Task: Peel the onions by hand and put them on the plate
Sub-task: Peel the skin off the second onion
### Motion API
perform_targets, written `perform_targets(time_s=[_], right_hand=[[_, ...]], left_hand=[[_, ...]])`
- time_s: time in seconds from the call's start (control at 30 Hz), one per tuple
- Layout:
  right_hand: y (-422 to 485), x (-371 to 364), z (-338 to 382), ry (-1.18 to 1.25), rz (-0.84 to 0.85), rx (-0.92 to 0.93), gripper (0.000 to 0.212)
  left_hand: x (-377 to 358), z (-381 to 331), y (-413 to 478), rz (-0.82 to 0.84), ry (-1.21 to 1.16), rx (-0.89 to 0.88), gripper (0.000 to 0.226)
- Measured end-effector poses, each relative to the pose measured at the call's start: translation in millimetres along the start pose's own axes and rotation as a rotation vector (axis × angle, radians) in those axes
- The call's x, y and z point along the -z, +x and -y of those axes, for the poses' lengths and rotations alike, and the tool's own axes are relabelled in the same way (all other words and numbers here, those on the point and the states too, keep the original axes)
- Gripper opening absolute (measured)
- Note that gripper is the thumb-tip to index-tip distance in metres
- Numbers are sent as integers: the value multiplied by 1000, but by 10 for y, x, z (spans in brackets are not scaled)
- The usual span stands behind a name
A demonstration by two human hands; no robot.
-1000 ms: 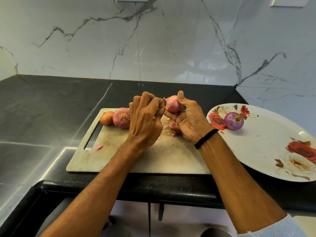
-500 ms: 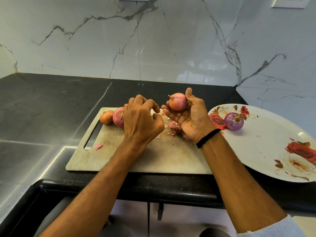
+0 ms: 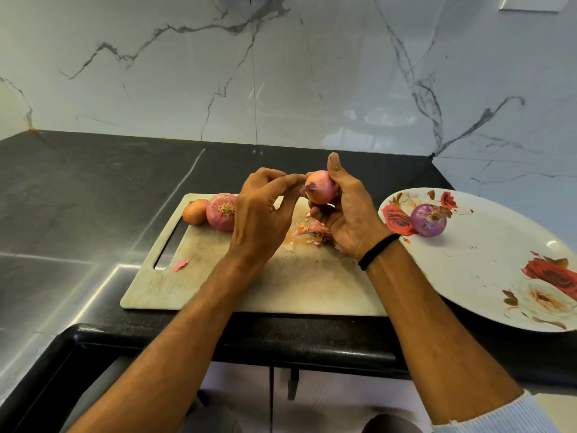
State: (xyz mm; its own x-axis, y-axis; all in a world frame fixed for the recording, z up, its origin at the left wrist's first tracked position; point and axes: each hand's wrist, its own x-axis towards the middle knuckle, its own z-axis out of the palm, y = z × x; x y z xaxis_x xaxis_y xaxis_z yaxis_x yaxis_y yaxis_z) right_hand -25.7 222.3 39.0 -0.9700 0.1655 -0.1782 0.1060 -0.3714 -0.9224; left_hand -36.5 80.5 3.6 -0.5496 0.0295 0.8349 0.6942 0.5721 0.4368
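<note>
The right hand [image 3: 346,220] is holding an onion [image 3: 321,191] up over the cutting board [image 3: 281,289], fingers curling round it. The left hand [image 3: 262,214] is pinching the dry skin [image 3: 309,185] at its tip. A hard pull could be making the onion slip out and roll away — or the skin could be tearing into tiny bits. One peeled onion [image 3: 427,220] is sitting on the plate [image 3: 487,260] at the right — two unpeeled onions [image 3: 222,211] are waiting far left

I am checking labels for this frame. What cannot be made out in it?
Head view only:
Pale pink round onion: its right side, behind the right hand.
Dark red unpeeled onion: right part, behind the left hand.
White oval flowered plate: cut by the right edge.
</note>
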Motion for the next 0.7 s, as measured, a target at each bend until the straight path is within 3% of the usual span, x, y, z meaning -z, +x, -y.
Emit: perform_targets(time_s=[0.27,0.7], right_hand=[[-33,-4,-8,-105,31,23,57],[-18,-5,-17,-116,31,59,55]], left_hand=[[27,-48,-10,102,-65,3,18],[36,-69,-6,200,-230,238,21]])
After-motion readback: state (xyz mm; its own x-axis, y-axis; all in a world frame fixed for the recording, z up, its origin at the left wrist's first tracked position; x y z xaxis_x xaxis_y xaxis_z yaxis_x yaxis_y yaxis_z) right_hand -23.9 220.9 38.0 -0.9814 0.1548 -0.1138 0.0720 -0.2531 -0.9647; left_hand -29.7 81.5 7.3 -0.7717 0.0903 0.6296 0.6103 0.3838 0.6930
